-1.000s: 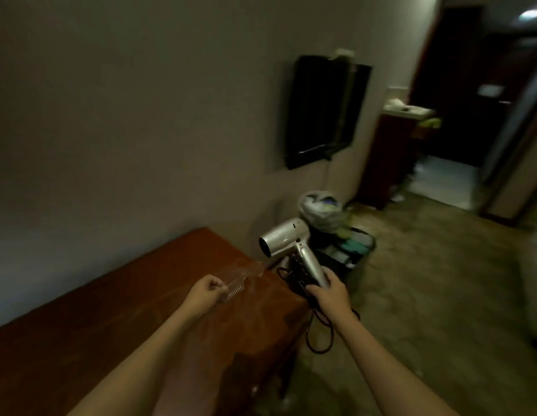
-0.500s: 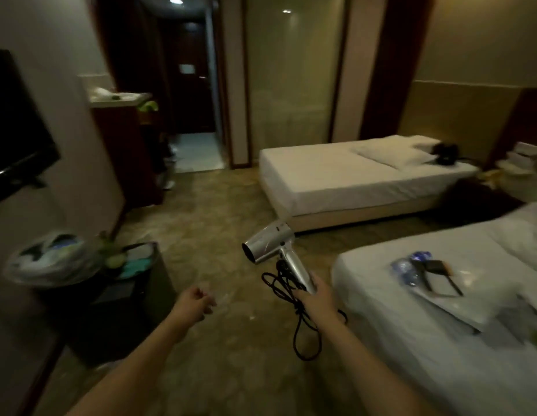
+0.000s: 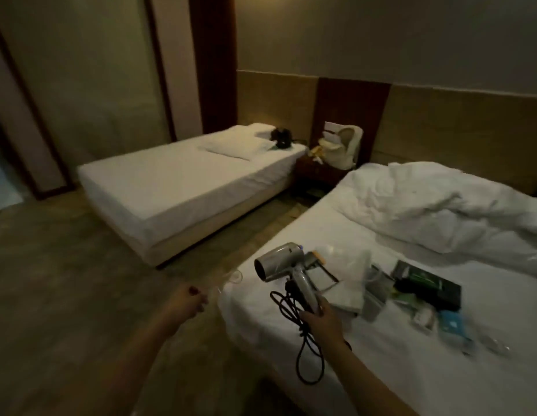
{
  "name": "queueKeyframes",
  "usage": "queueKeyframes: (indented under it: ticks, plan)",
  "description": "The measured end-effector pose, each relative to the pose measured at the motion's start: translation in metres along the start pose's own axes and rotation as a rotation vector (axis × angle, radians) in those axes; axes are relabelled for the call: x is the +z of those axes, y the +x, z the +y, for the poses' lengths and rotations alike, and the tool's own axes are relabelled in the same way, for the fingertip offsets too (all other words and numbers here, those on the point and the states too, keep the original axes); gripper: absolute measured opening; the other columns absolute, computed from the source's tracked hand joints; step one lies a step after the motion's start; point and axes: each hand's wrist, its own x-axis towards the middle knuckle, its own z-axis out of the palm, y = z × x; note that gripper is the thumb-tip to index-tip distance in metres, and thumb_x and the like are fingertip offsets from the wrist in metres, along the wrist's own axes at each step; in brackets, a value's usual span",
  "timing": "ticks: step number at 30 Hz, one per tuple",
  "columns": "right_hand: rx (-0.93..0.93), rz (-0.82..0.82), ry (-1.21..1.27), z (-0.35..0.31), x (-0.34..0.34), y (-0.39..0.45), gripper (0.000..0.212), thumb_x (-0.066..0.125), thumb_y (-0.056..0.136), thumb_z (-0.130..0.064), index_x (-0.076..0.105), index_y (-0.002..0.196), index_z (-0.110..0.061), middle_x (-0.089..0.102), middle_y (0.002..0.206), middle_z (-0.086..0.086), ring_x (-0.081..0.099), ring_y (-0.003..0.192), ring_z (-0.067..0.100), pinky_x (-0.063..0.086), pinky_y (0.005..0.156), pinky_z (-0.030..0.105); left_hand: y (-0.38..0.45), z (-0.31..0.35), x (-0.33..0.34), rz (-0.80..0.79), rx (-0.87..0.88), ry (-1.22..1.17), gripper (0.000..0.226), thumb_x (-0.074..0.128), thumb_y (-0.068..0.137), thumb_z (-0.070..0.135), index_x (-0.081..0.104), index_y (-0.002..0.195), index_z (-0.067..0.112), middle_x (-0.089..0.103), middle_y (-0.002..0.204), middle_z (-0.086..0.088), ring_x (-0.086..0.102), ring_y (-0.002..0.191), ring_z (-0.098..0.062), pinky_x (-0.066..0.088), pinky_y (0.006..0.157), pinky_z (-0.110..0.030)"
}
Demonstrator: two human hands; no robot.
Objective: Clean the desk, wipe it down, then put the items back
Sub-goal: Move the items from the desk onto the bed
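Hair dryer (image 3: 283, 262) now over bed (image 3: 381, 370), right hand (image 3: 321, 321) gripping handle

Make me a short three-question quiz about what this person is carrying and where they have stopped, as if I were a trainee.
1. True or false: the hair dryer already lies flat on the near bed.
2. Which hand grips the hair dryer's handle? A) left hand B) right hand
3. Fill in: the clear comb is held by the ___ hand.

Key
1. False: the right hand holds it above the sheet, its black cord dangling.
2. B
3. left; the left hand holds it over the floor beside the bed.
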Motion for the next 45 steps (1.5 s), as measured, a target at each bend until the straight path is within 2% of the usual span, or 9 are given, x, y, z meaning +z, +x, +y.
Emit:
queueKeyframes:
  ticks: [5, 10, 16, 21, 25, 30, 35, 39, 45]
  plan:
    - [0.096, 0.182, 0.061, 0.014, -0.037, 0.083, 0.037, 0.066, 0.082, -0.003, 0.055, 0.116, -0.009, 0.060, 0.087, 0.010, 0.061, 0.080, 0.034, 0.053, 0.073, 0.046, 0.084, 0.034, 0.067, -0.145, 0.001, 0.065, 0.015, 0.051, 0.093, 0.003, 0.057, 0.079, 0.004, 0.057, 0.074, -0.007, 0.050, 0.062, -0.015, 0.039, 0.052, -0.022]
    - [0.204, 0.308, 0.157, 0.042, -0.076, 0.184, 0.040, 0.064, 0.085, -0.004, 0.053, 0.124, -0.006, 0.057, 0.095, 0.011, 0.054, 0.081, 0.026, 0.043, 0.068, 0.030, 0.176, 0.082, 0.143, -0.235, -0.017, 0.119, 0.010, 0.053, 0.089, 0.002, 0.059, 0.082, 0.000, 0.061, 0.076, -0.011, 0.052, 0.062, -0.017, 0.040, 0.054, -0.025]
    - [0.345, 0.372, 0.202, 0.059, -0.117, 0.298, 0.038, 0.058, 0.088, -0.002, 0.050, 0.126, -0.004, 0.054, 0.091, 0.011, 0.047, 0.060, 0.012, 0.039, 0.045, 0.015, 0.275, 0.142, 0.223, -0.285, -0.047, 0.231, 0.011, 0.053, 0.090, 0.004, 0.060, 0.089, -0.003, 0.060, 0.077, -0.013, 0.053, 0.061, -0.017, 0.039, 0.052, -0.023]
    - [0.360, 0.330, 0.046, 0.073, -0.134, 0.362, 0.056, 0.059, 0.089, -0.010, 0.040, 0.141, -0.019, 0.054, 0.093, 0.006, 0.050, 0.062, 0.008, 0.039, 0.050, 0.020, 0.337, 0.158, 0.290, -0.283, -0.159, 0.207, 0.009, 0.051, 0.092, 0.009, 0.051, 0.083, 0.006, 0.059, 0.085, -0.015, 0.053, 0.061, -0.018, 0.038, 0.051, -0.024]
    - [0.396, 0.309, -0.027, 0.097, -0.134, 0.409, 0.051, 0.060, 0.089, -0.014, 0.044, 0.137, -0.020, 0.058, 0.099, 0.005, 0.057, 0.077, 0.021, 0.043, 0.060, 0.025, 0.379, 0.149, 0.342, -0.299, -0.229, 0.177, 0.015, 0.050, 0.092, 0.009, 0.051, 0.077, 0.008, 0.055, 0.076, -0.012, 0.051, 0.064, -0.019, 0.038, 0.052, -0.025]
    - [0.523, 0.349, -0.031, 0.127, -0.116, 0.447, 0.044, 0.059, 0.088, -0.015, 0.048, 0.130, -0.018, 0.060, 0.096, 0.007, 0.056, 0.076, 0.022, 0.040, 0.055, 0.023, 0.419, 0.118, 0.394, -0.351, -0.361, 0.169, 0.018, 0.048, 0.092, 0.004, 0.055, 0.075, 0.008, 0.053, 0.072, -0.011, 0.048, 0.062, -0.018, 0.037, 0.053, -0.026]
    - [0.614, 0.395, -0.129, 0.154, -0.095, 0.473, 0.044, 0.060, 0.087, -0.022, 0.047, 0.129, -0.024, 0.062, 0.110, 0.007, 0.061, 0.091, 0.026, 0.053, 0.076, 0.038, 0.452, 0.094, 0.433, -0.403, -0.461, 0.133, 0.015, 0.044, 0.096, 0.007, 0.054, 0.086, 0.004, 0.057, 0.080, -0.010, 0.050, 0.066, -0.016, 0.039, 0.055, -0.024]
    - [0.641, 0.418, -0.227, 0.166, -0.082, 0.483, 0.052, 0.060, 0.089, -0.025, 0.041, 0.138, -0.021, 0.058, 0.121, 0.009, 0.059, 0.104, 0.030, 0.049, 0.083, 0.036, 0.467, 0.085, 0.450, -0.426, -0.480, 0.134, 0.014, 0.044, 0.097, 0.012, 0.052, 0.102, 0.002, 0.057, 0.088, -0.009, 0.051, 0.069, -0.016, 0.041, 0.058, -0.025]
    - [0.725, 0.421, -0.197, 0.180, -0.065, 0.486, 0.051, 0.061, 0.090, -0.025, 0.041, 0.135, -0.010, 0.054, 0.126, 0.013, 0.054, 0.111, 0.031, 0.047, 0.093, 0.042, 0.481, 0.077, 0.467, -0.457, -0.452, 0.195, 0.010, 0.048, 0.095, 0.010, 0.055, 0.089, 0.006, 0.058, 0.080, -0.013, 0.051, 0.062, -0.020, 0.043, 0.053, -0.030]
